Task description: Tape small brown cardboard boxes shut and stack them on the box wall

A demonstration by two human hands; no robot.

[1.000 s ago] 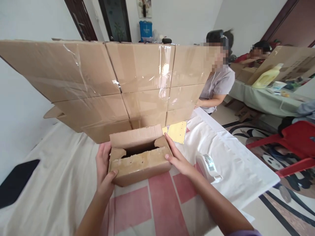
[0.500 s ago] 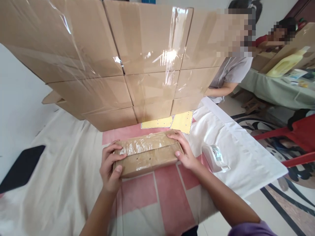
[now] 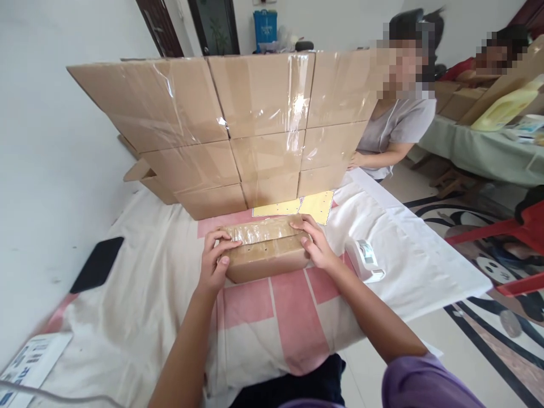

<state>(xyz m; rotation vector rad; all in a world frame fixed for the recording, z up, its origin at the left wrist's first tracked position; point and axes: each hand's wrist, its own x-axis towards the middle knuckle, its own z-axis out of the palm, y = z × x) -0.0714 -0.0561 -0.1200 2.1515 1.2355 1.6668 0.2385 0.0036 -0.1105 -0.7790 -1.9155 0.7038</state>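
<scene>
A small cardboard box (image 3: 270,258) with clear packing tape along its top lies on the pink and cream cloth in front of me. My left hand (image 3: 217,256) is closed around its left end, fingers on top and thumb on the near side. At the opposite end my right hand (image 3: 315,242) grips it the same way. Just behind the box are yellow dotted sheets (image 3: 317,207). A white tape dispenser (image 3: 364,260) stands to the right of my right hand.
A tall wall of taped cardboard boxes (image 3: 263,107) rises behind. A black flat item (image 3: 97,264) lies at left, a white printed package (image 3: 36,362) nearer me. One person (image 3: 399,124) is behind the box wall's right end; another sits farther right near a yellow bottle (image 3: 508,107).
My view has tilted up and shifted left, showing more of the room behind the boxes. Both hands still hold the small box, whose near side now shows more.
</scene>
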